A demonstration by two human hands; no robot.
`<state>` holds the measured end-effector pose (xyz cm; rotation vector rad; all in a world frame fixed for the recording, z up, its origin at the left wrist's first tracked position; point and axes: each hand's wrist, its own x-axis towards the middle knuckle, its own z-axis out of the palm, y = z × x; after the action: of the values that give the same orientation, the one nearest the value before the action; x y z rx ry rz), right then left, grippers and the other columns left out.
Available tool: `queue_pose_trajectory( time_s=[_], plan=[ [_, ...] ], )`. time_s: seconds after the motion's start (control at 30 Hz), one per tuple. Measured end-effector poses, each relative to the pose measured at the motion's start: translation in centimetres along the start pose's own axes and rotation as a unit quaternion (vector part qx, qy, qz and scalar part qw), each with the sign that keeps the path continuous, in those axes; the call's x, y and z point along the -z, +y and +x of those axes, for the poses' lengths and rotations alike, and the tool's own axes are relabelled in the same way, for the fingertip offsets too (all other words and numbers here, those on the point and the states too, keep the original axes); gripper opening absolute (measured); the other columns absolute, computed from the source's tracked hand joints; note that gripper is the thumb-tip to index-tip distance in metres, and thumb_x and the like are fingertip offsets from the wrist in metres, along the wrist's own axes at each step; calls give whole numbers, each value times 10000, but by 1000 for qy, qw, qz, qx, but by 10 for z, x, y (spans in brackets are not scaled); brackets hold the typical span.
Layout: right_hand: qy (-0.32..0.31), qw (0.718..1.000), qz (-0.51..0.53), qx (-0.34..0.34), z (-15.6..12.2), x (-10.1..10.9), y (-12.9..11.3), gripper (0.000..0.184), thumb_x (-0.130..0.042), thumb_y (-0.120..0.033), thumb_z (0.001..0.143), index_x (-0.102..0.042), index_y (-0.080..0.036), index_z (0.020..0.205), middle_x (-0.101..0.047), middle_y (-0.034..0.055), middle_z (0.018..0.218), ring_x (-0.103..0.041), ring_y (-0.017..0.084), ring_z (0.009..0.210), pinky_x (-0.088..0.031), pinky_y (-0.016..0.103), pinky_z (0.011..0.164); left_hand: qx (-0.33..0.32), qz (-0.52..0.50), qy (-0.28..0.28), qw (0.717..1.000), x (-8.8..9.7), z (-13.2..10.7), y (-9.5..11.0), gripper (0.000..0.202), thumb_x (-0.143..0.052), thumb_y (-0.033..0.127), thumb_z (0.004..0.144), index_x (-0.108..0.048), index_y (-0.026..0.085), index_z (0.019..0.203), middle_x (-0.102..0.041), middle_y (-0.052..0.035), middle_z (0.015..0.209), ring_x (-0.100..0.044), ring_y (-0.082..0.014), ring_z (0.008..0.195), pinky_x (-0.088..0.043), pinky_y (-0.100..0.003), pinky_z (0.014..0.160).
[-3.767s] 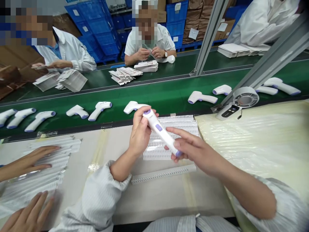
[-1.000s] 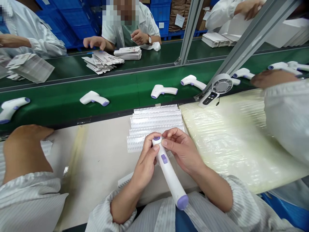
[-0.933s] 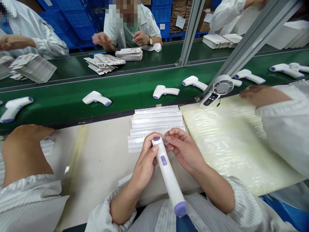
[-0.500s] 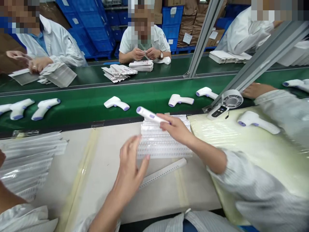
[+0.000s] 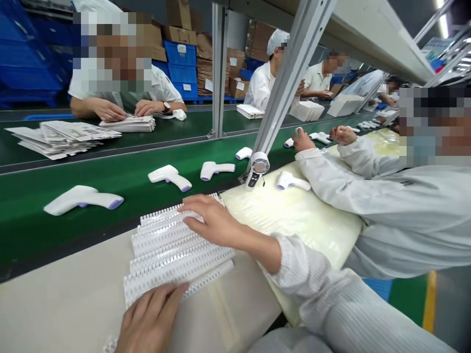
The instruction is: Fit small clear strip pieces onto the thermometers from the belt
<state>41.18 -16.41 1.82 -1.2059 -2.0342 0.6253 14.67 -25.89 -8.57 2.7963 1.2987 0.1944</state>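
My right hand [image 5: 211, 219] lies flat, fingers stretched out, on a stack of white toothed plastic strips [image 5: 162, 260] on the beige worktable [image 5: 62, 299]. My left hand [image 5: 150, 321] rests open at the stack's near edge, fingertips touching a loose strip [image 5: 209, 277]. Neither hand holds anything. White thermometer guns with purple tips lie on the green conveyor belt [image 5: 121, 171]; the nearest one [image 5: 83, 198] is at the left, another [image 5: 169, 176] and a third [image 5: 216, 169] lie further along.
A yellowish foam pad [image 5: 294, 220] covers the table to the right, with a thermometer [image 5: 292, 181] on it and a small white fan [image 5: 257, 167] at its edge. A co-worker's sleeved arms [image 5: 368, 186] reach across it. Others sort leaflets [image 5: 62, 135] beyond the belt. A slanted metal post [image 5: 290, 73] rises behind.
My right hand has set the thermometer down on the belt and come back flat onto the strips. My left hand dropped to the stack's near edge. The view swung to the right.
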Motion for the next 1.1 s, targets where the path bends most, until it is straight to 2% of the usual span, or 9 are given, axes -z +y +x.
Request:
queue_pose_trajectory(
  time_s=[0.13,0.23,0.3,0.37,0.5,0.63,0.73,0.97,1.1],
  plan=[
    [-12,998,56,18,-67,24,-5,165,-577,-237,1008,-734,-201,1041,-772,83,1097,-710,212,1062,-549,345,958,-38,9,46,998,-1,18,8,581,-453,40,919,-650,360,1363,-726,-38,1227,-682,-231,1070,-523,-339,843],
    [-5,998,45,-41,-93,39,-6,101,-642,-232,967,-737,-200,980,-765,81,1018,-719,208,944,-569,326,844,-29,9,63,998,2,20,16,555,-456,53,932,-658,349,1356,-729,-46,1200,-674,-243,1041,-510,-344,826],
    [-26,995,22,-92,-101,46,-7,50,-680,-195,929,-730,-204,929,-743,59,961,-700,183,831,-553,299,752,0,2,62,998,7,16,24,562,-427,39,936,-664,334,1352,-721,-60,1202,-656,-250,1055,-503,-354,842],
    [-64,992,6,-111,-106,47,-8,66,-693,-146,897,-716,-205,881,-718,34,912,-667,157,750,-518,272,693,13,-10,52,998,16,12,33,565,-412,26,932,-664,308,1353,-709,-78,1210,-637,-252,1071,-500,-362,868],
    [-123,988,-44,-83,-111,34,-11,148,-632,-67,883,-685,-202,851,-685,19,841,-619,159,711,-460,272,670,10,-49,26,998,31,9,48,557,-392,15,939,-625,255,1384,-681,-105,1216,-604,-248,1079,-509,-366,882],
    [-187,974,-117,-51,-113,19,-12,161,-597,-65,906,-664,-199,846,-683,37,831,-629,191,731,-430,288,651,40,-74,23,996,35,9,57,536,-365,11,945,-627,236,1354,-660,-108,1198,-575,-256,1069,-507,-392,881],
    [-218,960,-169,-49,-113,16,-12,154,-585,-69,920,-658,-185,849,-691,58,842,-644,211,743,-416,301,636,45,-86,24,995,36,8,61,521,-374,15,951,-615,225,1363,-644,-115,1207,-567,-263,1076,-499,-406,899],
    [-235,950,-200,-48,-111,13,-13,149,-585,-84,932,-641,-200,858,-703,61,861,-670,227,773,-409,311,635,38,-86,21,995,40,5,59,521,-371,-14,946,-599,211,1357,-643,-111,1199,-565,-272,1069,-490,-417,883],
    [-210,954,-212,-17,-111,4,-9,247,-549,-26,913,-630,-226,793,-700,84,803,-662,241,706,-386,344,607,36,-102,29,994,39,7,61,527,-394,-30,919,-607,207,1339,-649,-111,1188,-581,-279,1050,-496,-420,881]
  ],
)
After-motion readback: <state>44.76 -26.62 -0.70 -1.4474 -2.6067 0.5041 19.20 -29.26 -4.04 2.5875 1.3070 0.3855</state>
